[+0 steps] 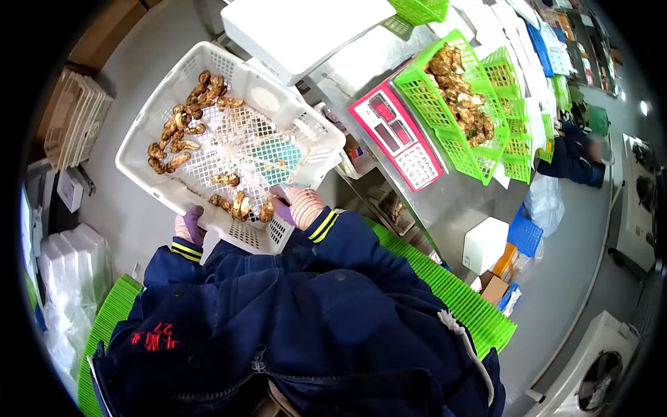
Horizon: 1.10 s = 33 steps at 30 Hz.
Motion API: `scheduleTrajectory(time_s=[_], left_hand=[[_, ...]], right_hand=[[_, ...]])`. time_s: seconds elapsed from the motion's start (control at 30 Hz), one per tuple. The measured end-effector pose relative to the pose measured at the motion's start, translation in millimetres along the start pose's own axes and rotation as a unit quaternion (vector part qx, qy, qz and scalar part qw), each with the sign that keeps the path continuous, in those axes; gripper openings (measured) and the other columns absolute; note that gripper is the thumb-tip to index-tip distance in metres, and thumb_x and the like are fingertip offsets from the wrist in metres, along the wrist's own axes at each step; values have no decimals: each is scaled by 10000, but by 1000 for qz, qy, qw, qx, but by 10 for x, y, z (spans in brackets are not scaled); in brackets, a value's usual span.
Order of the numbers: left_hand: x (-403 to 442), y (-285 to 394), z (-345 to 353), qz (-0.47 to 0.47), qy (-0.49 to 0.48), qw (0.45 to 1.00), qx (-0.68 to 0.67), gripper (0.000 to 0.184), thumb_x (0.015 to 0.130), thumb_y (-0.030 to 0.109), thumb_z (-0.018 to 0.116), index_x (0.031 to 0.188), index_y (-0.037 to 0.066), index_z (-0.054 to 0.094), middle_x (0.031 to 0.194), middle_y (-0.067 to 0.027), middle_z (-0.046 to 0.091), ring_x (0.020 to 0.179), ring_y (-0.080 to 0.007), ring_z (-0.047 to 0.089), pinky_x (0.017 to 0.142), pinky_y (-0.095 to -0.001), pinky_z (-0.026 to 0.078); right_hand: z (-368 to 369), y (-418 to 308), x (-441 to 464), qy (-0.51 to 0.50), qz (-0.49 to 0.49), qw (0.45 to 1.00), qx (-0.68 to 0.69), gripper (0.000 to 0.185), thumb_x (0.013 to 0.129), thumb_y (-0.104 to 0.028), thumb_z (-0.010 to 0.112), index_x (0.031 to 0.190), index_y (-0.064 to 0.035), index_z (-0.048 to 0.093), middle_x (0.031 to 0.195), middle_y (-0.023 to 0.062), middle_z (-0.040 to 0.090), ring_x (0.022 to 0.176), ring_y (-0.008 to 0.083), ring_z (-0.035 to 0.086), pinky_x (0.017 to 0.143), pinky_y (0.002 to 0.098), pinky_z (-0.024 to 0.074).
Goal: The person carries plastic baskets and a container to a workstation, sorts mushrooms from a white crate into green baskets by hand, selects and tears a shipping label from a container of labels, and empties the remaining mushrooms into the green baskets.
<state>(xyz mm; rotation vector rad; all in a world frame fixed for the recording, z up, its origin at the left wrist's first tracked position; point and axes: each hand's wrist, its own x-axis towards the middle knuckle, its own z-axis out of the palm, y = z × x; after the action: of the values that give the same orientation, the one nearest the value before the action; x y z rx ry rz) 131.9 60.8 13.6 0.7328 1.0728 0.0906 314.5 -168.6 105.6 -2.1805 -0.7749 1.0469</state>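
A white plastic basket point(149, 115) with a mesh floor sits tilted before me. Inside it, brown mushrooms point(182, 121) lie in a curved row along the far left side, and several more mushrooms point(226, 179) rest near the close edge. My left hand point(190, 225), in a purple and striped glove, grips the near left rim. Over the near right side reaches my right hand point(297, 206), gloved the same way, its fingers closed at a mushroom point(267, 211). The fingertips are partly hidden by the mushroom and the glove.
To the right, a steel table point(445, 201) bears a pink and white digital scale point(396, 135) and a green basket point(424, 90) of mushrooms. A white box point(306, 28) stands at the top. Another person point(573, 158) works at far right. Green slatted crates point(445, 292) flank me.
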Motion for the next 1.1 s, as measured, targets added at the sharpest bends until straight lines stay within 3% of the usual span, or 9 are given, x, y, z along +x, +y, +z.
scheduleTrajectory(time_s=[0.3,0.37,0.47,0.57,0.67,0.7,0.9,0.97,1.1], left_hand=[[-12,-48,-42,22,-42,999,-5,300,731,22,494,1029,-2,481,872,-107,547,812,-258,568,743,-379,498],[36,-97,-148,21,-45,998,42,278,740,30,492,1015,-10,486,858,-105,547,782,-248,575,714,-370,502],[-4,-119,-102,45,17,995,92,147,723,113,549,840,24,544,640,-36,513,507,-149,490,431,-288,404],[-72,-34,48,28,60,996,56,162,711,117,556,845,28,535,608,-43,494,469,-155,480,398,-286,390],[22,-133,-43,55,-17,997,-44,228,708,52,529,929,-3,514,734,-89,525,635,-229,552,538,-338,484],[193,-215,-162,-26,-8,997,-68,245,705,21,522,947,-11,501,781,-106,526,697,-252,557,596,-366,496],[717,-616,-352,-30,49,998,-3,292,700,41,573,980,-9,507,759,-111,537,628,-248,527,557,-359,450],[887,-793,-484,-73,64,995,11,365,742,-12,514,1096,42,444,900,-123,541,796,-294,566,682,-444,504],[948,-806,-456,-145,-86,981,-91,386,808,99,561,1169,62,428,1107,-149,530,985,-344,532,838,-508,438]], right_hand=[[-55,127,180,36,11,997,-67,245,767,-187,585,992,-92,576,829,157,617,780,323,588,676,390,466],[-15,177,195,33,12,998,-48,251,765,-189,583,991,-80,575,837,168,612,780,328,587,672,391,466],[27,143,199,33,-8,999,-24,265,763,-181,579,997,-59,567,836,184,605,752,324,589,660,385,464],[-5,-67,193,-25,53,998,-14,250,772,-186,570,989,-63,562,835,171,615,742,311,593,663,377,467],[167,29,146,38,-16,998,-38,232,785,-230,552,978,-101,564,796,164,603,745,327,582,660,386,461],[256,80,153,44,-16,998,-40,217,778,-222,551,962,-107,560,790,169,591,741,339,574,655,394,455],[389,-201,-138,64,-2,998,2,206,775,-202,547,944,-85,554,803,182,584,753,345,567,650,399,447],[380,-259,-285,61,15,997,32,211,775,-191,551,956,-85,559,817,189,589,759,347,568,656,395,451],[381,-152,-484,84,36,996,-1,235,778,-223,559,969,-86,567,835,187,598,790,341,576,684,389,457]])
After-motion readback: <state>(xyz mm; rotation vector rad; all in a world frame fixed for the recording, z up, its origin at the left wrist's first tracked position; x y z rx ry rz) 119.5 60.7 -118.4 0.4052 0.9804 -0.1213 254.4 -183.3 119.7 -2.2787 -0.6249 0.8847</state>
